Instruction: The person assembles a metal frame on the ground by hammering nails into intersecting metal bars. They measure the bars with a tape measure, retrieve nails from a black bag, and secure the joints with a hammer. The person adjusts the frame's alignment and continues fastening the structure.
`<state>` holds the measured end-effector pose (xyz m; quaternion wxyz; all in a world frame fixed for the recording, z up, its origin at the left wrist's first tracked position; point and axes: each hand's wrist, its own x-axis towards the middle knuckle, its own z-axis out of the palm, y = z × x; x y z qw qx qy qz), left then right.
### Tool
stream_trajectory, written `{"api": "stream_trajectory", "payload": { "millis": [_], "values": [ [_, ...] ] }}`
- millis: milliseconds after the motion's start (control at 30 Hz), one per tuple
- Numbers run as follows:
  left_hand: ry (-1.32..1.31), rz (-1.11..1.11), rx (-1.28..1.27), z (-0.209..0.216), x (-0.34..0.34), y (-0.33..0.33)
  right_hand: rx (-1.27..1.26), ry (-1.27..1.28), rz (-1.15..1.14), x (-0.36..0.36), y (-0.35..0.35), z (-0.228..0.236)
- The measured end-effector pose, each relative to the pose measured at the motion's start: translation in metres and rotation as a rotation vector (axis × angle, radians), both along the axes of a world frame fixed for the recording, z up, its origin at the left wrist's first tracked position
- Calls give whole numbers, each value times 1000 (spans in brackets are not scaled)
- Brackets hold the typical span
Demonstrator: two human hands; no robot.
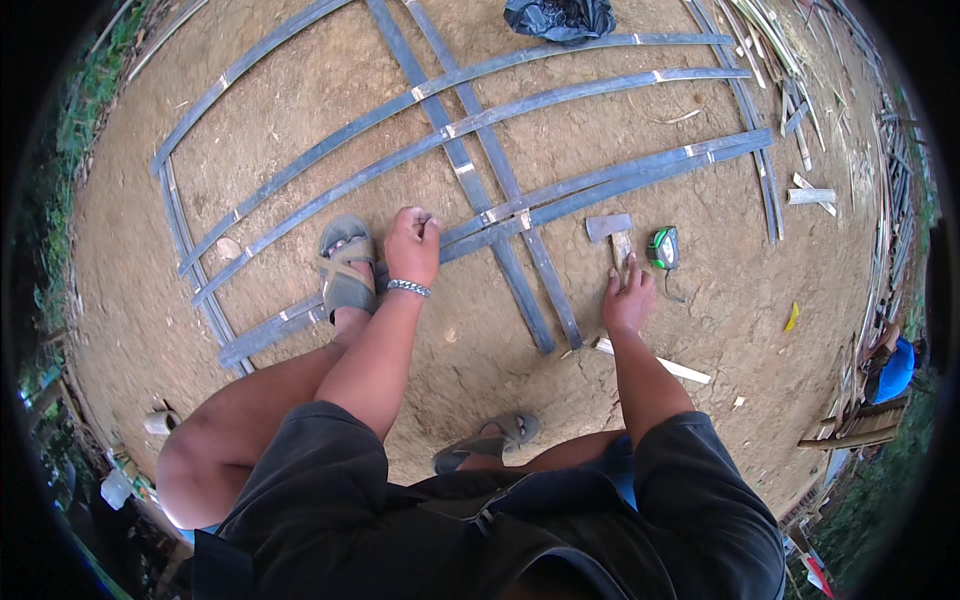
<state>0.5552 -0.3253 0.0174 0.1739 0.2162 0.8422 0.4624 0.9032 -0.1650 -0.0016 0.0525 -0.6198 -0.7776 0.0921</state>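
Observation:
My left hand (412,245) is closed, its fingers curled in, beside my sandalled foot (348,265) and just above the dark slats. Whatever it may hold is too small to make out. On the right, my right hand (630,298) reaches down to a hatchet (609,227) lying on the dirt, with fingers stretched apart around the end of its short wooden handle. A green and black tape measure (663,247) lies close to the right of the hatchet. In front of me, long dark slats (470,180) cross in a lattice on the ground, with pale marks at several crossings.
A black plastic bag (562,18) lies at the far edge of the lattice. Pale split strips (765,45) and a cut tube piece (811,197) are at the right. A light stick (680,372) lies near my right forearm. Another person (893,370) is at the far right.

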Motion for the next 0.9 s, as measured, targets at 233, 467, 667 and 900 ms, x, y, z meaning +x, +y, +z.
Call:
{"api": "stream_trajectory", "payload": {
  "millis": [233,467,667,900],
  "values": [
    [-297,-41,150,-7,29,16,-26,100,16,5,2,-3],
    [148,-89,10,-8,50,35,-10,131,41,5,1,-1],
    [308,-194,5,-15,47,43,-5,127,45,3,0,0],
    [355,-175,14,-19,49,44,-14,144,41,3,0,-1]
  ]
}}
